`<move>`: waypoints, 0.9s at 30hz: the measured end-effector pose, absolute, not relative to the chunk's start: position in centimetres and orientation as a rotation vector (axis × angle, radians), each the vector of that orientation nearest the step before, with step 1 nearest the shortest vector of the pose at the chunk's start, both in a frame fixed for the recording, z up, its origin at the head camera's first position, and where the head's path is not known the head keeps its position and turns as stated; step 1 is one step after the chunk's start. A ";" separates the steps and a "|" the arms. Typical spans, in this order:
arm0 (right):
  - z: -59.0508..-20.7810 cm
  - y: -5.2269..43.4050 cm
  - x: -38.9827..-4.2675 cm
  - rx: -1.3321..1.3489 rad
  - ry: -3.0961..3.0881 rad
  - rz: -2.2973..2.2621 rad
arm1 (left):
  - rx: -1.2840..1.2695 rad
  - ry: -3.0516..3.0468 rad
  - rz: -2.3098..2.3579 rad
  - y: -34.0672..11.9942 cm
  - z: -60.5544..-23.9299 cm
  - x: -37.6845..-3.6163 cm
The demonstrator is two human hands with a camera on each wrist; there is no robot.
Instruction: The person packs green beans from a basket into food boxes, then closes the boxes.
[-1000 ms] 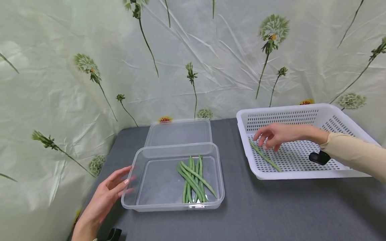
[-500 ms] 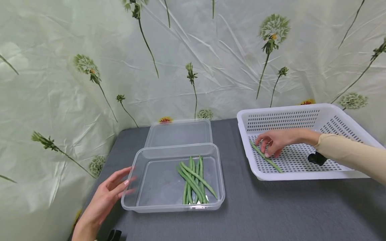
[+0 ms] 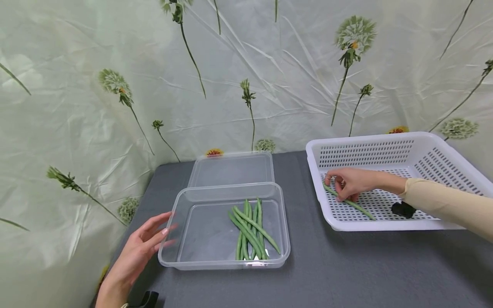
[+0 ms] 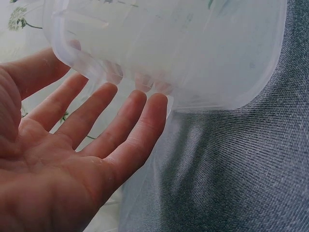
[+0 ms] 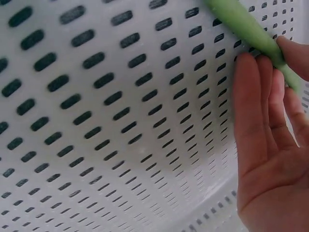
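Note:
In the head view, my right hand (image 3: 352,182) is down inside the white perforated basket (image 3: 385,225), pinching a single green bean (image 3: 362,209) that lies along the left end of its floor. The right wrist view shows the thumb on one side of the bean (image 5: 244,24) and fingertips on the other. My left hand (image 3: 135,250) is at the left side of a clear plastic container (image 3: 206,233), fingers extended and spread. Its fingertips (image 4: 155,104) meet the container's wall in the left wrist view. Several green beans (image 3: 257,227) lie in the container's right half.
A clear flat lid (image 3: 235,169) lies behind the container. Both vessels stand on a grey cloth-covered table (image 3: 308,273), with a gap between them. A pale curtain with dandelion print (image 3: 215,107) hangs along the back and left. Black wrist cameras (image 3: 403,209) are strapped to both wrists.
My right hand has lowered onto the bean in the basket and taken it between thumb and fingers; the bean has shifted slightly. The left hand stays at the container's side.

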State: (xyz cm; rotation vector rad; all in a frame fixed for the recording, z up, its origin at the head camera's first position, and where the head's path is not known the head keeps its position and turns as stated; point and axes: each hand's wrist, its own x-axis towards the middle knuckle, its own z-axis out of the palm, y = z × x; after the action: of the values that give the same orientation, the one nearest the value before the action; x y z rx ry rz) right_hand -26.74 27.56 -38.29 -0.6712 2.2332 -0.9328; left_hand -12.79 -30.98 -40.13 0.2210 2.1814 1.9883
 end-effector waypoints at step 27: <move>-32.8 30.9 -25.5 -0.524 2.240 -1.096 | 0.196 2.200 1.969 -31.1 -40.2 -12.8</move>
State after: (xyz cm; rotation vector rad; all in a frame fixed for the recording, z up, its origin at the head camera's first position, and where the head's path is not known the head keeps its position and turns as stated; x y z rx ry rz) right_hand -25.49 30.87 -32.75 -0.5242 2.2396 -1.0959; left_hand -12.76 -31.09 -40.18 0.1957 2.2004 1.9694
